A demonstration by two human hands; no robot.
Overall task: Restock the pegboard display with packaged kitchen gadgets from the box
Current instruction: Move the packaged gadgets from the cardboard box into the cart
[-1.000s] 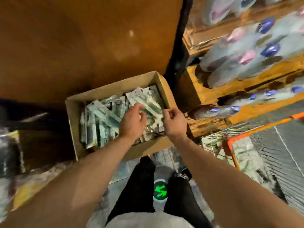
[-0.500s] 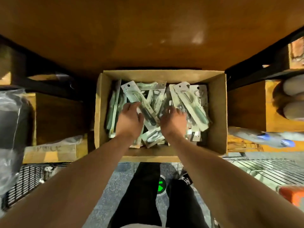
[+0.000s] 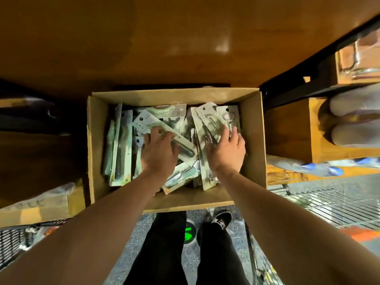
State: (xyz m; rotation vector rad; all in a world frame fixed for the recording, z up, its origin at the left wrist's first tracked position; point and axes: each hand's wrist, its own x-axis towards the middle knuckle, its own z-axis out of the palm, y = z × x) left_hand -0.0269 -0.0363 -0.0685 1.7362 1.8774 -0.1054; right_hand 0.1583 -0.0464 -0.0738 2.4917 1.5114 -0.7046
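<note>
Box: open cardboard box at the centre of the frame, under a brown wooden panel
Stock: packaged gadgets fill the box, some on edge at its left side, others lying crosswise in the middle
Left hand: left hand inside the box, fingers bent onto a slanted package; whether they clasp it cannot be told
Right hand: right hand inside the box, fingers spread and fairly straight, resting on a tilted package right of centre
Lower right: wire cart just beside the box
Bottom: shoe near a green floor mark
</note>
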